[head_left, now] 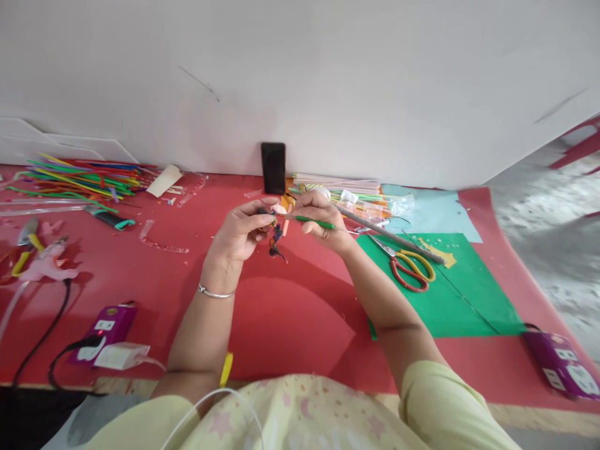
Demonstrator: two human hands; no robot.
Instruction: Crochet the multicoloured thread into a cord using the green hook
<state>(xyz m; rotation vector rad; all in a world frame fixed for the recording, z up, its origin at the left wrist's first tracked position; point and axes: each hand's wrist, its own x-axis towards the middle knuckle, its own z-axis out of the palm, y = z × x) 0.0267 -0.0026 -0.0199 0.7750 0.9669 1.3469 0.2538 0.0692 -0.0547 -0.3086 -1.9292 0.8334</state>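
Observation:
My left hand is closed in a pinch on a small dark, multicoloured figure-like piece, whose lower strands hang below the fingers. Just to its right, my right hand grips a slim green-handled tool, its thin end pointing left at the piece. The tool's exact kind is too small to make out. An orange bit shows behind the fingertips. Both hands are held above the red table, close together. Scissors with red and yellow handles lie to the right of my right forearm.
A phone leans upright against the white wall. Coloured sticks, a utility knife and a pink glue gun lie left. A green sheet, grey rod and light-blue sheet are right. Purple power strips sit near the front.

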